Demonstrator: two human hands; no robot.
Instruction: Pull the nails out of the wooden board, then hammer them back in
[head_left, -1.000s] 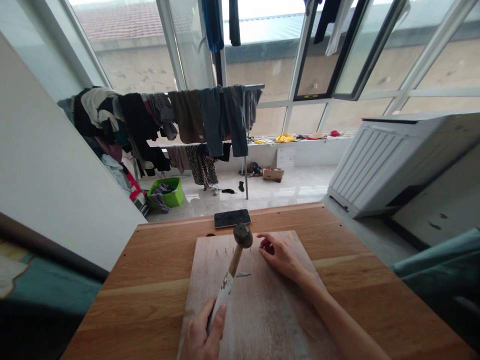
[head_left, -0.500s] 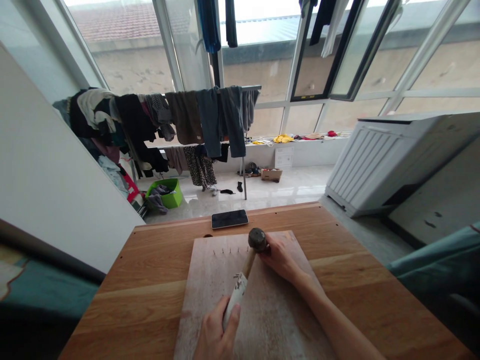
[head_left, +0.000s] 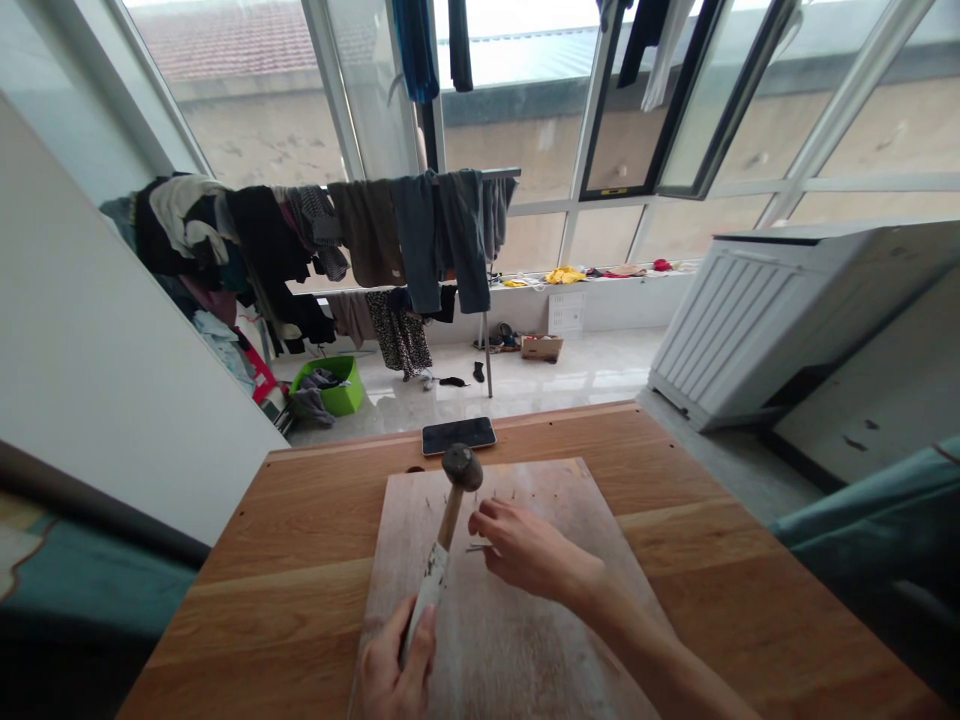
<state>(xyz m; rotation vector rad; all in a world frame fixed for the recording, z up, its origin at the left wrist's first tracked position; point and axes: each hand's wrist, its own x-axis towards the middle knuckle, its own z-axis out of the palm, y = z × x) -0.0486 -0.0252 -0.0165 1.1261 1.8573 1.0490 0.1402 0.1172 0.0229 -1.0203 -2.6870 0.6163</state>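
Observation:
My left hand (head_left: pixel 397 650) is wrapped around the lower handle of a hammer (head_left: pixel 450 517), whose handle is partly covered in whitish material. The dark hammer head is raised near the far edge of a worn wooden board (head_left: pixel 495 640). To the right of the hammer, my right hand (head_left: pixel 529 550) reaches over the board with its fingers curled. Thin nails (head_left: pixel 475 547) stick out to the left from between its fingers. A row of small upright nails (head_left: pixel 428 502) stands along the far part of the board, partly hidden behind the hammer head and my right fingers.
A phone (head_left: pixel 458 436) lies on the wooden table (head_left: pixel 300 560) just beyond the board. Past the table stand a loaded drying rack (head_left: pixel 486 350), a green tub (head_left: pixel 343 397) and, at the right, a white ribbed appliance (head_left: pixel 720 330).
The hammer and my left hand have moved left. My right hand has shifted left and toward me, away from the board's far right part, and nails now show between its fingers.

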